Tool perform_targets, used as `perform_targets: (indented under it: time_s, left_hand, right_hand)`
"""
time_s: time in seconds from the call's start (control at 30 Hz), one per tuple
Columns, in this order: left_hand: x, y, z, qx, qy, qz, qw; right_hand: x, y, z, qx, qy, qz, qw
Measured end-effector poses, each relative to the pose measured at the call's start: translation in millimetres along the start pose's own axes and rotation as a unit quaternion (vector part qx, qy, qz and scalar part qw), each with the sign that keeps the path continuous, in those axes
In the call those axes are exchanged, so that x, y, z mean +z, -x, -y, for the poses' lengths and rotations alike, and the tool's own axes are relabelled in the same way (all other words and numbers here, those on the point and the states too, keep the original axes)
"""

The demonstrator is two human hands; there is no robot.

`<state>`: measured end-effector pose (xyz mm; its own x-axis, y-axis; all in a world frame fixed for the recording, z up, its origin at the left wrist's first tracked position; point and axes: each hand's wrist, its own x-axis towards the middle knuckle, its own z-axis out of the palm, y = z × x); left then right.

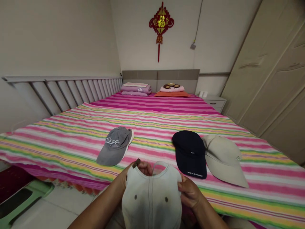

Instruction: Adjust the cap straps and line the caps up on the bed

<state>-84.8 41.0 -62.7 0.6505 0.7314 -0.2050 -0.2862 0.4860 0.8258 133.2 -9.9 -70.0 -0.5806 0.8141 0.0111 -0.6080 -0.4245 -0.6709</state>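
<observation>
At the near edge of the bed I hold a whitish baseball cap (152,190), its back with the strap opening turned up. My left hand (140,167) grips the cap's left edge beside a small metal buckle (136,163); part of its fingers is hidden behind the fabric. On the opposite edge, my right hand (189,190) pinches the cap between thumb and fingers. A grey cap (114,146) with white lettering lies ahead to the left, on top of a white one that only peeks out. Ahead to the right, a black cap (189,149) partly overlaps a beige cap (222,156).
A striped sheet (152,124) covers the bed. Folded bedding (135,89) and a second pile with a pink layer (172,89) sit by the headboard (140,74). A radiator (71,92) runs along the left, a wardrobe (267,79) along the right. A green stool (35,190) stands lower left.
</observation>
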Motion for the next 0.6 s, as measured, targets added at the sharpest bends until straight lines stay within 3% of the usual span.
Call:
perform_targets:
  time_s: [0.2,0.4,0.6]
  left_hand:
    - [-1.5,19,-3,0.029,0.092,-0.037,0.995]
    - [2.5,25,-2,0.02,0.003,-0.026,0.999]
    - [16.0,24,-14,0.06,-0.036,-0.077,0.995]
  right_hand:
    - [-10,12,-3,-0.033,0.011,-0.073,0.997]
    - [-17,20,-1,-0.045,0.023,-0.105,0.993]
    - [-23,31,12,-0.035,0.061,-0.085,0.994]
